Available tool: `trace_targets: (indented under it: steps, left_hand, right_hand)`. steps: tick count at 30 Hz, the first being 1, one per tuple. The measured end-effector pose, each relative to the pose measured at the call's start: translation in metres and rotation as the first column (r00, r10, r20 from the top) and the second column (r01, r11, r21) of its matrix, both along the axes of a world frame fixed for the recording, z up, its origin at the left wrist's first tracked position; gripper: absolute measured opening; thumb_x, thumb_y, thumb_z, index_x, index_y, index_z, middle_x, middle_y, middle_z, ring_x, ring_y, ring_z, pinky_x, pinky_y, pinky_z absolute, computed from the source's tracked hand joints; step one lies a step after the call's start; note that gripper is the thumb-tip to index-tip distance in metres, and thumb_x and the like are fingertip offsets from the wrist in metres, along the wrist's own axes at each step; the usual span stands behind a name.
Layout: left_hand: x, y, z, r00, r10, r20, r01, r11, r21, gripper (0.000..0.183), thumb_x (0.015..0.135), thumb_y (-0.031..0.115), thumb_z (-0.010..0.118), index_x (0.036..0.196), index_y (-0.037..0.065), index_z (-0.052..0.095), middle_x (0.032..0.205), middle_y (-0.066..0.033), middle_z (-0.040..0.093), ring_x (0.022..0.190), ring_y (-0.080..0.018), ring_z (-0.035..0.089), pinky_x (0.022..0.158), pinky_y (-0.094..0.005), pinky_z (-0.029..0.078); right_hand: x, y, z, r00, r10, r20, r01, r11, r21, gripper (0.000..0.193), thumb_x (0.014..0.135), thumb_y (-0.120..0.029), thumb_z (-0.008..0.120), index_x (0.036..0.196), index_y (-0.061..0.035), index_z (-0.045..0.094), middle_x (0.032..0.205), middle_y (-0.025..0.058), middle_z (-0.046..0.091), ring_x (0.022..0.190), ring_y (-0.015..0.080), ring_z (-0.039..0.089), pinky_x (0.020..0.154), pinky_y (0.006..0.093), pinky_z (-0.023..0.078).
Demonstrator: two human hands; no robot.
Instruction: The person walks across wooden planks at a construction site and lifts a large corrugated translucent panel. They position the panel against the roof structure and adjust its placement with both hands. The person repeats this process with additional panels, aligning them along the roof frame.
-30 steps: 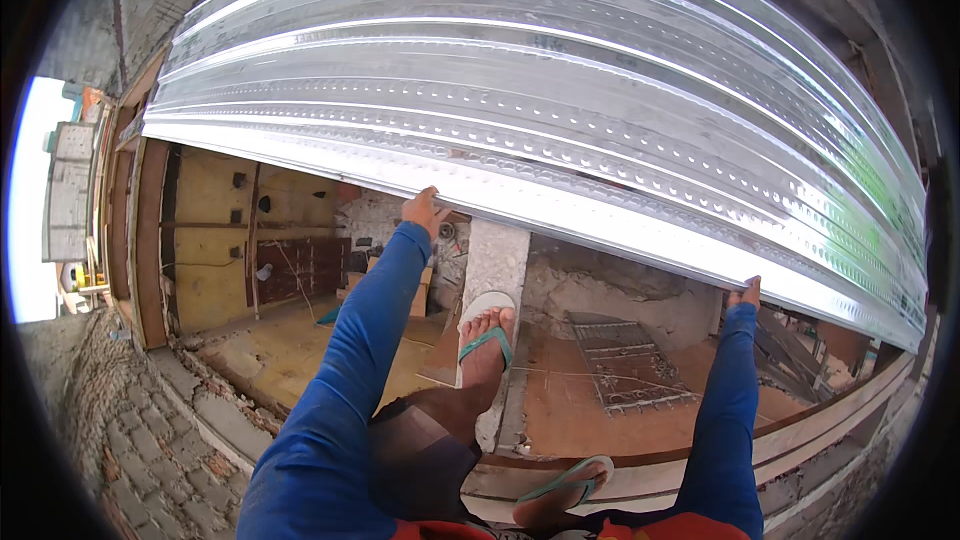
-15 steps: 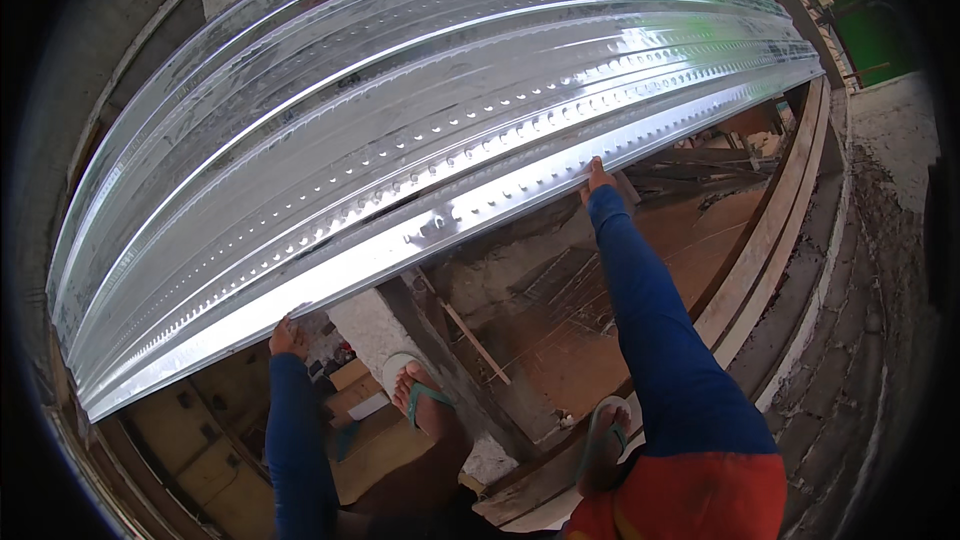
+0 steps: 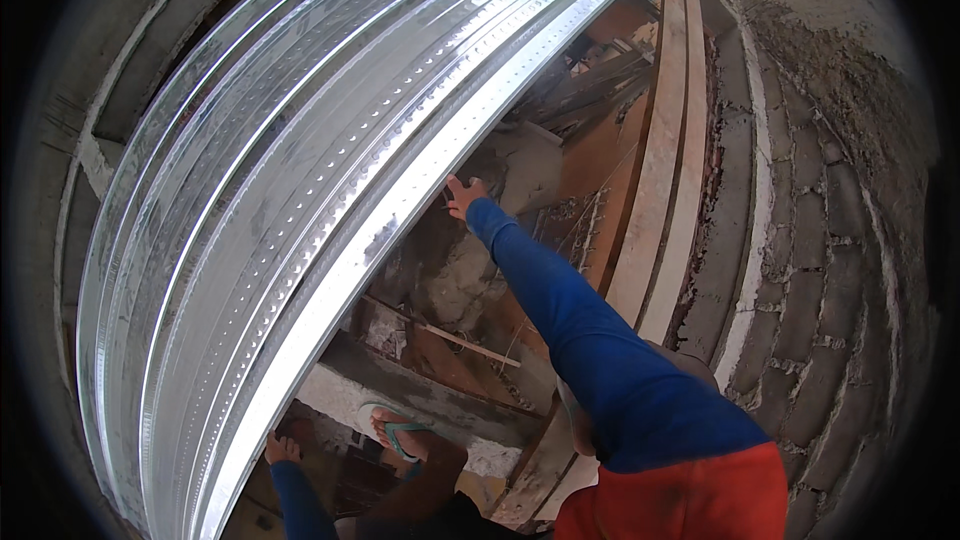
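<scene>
A long, shiny galvanized metal decking sheet [image 3: 330,195], ribbed and with rows of dimples, spans from lower left to upper right. At its near edge, low in the picture, my left hand [image 3: 284,449] is closed on the rim, its fingers partly hidden. My right hand [image 3: 466,198] reaches to the same edge farther along. Its fingers are spread and the tips come close to the metal; whether they touch it I cannot tell.
Beneath the sheet's edge is a deep drop to a lower level with boards and debris. My sandalled foot [image 3: 395,430] stands on a concrete beam [image 3: 340,395]. Two wooden planks [image 3: 650,190] run along a block wall [image 3: 810,310] on the right.
The view has swung, so the sheet now slants more steeply. My right hand has loosened from the edge and spread its fingers. My left hand stays at the rim.
</scene>
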State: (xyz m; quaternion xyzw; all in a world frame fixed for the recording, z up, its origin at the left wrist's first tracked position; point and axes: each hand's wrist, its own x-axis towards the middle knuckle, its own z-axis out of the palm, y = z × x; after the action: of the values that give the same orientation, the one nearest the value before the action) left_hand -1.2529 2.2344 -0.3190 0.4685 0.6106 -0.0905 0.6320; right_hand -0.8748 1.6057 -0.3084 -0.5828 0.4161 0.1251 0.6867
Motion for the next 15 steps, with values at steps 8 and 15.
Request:
trace_targets:
  steps: [8,15]
  left_hand:
    - [-0.015,-0.101,0.145,-0.286,-0.672,-0.683,0.796,-0.564,0.221,0.030,0.073,0.037,0.057,0.078,0.007,0.060,0.081,-0.0106,0.060,0.072,-0.0268,0.059,0.058,-0.0368,0.048]
    - [-0.017,-0.156,0.354,0.200,-0.875,-0.441,0.976,0.137,0.170,0.034,0.077,0.020,0.058,0.093,-0.008,0.049,0.079,-0.0135,0.056,0.074,-0.0224,0.057,0.066,-0.0351,0.047]
  right_hand:
    - [-0.157,-0.194,0.148,0.947,0.267,-0.178,-0.316,0.674,-0.668,0.083,0.075,-0.051,0.058,0.130,0.0044,0.027,0.123,0.0299,0.041,0.114,0.0358,0.044,0.094,0.0374,0.036]
    - [-0.396,-0.283,0.380,0.841,-0.001,-0.541,-0.450,0.553,-0.701,0.068,0.079,-0.039,0.058,0.128,0.0003,0.031,0.112,0.0251,0.053,0.107,0.0353,0.051,0.091,0.0380,0.039]
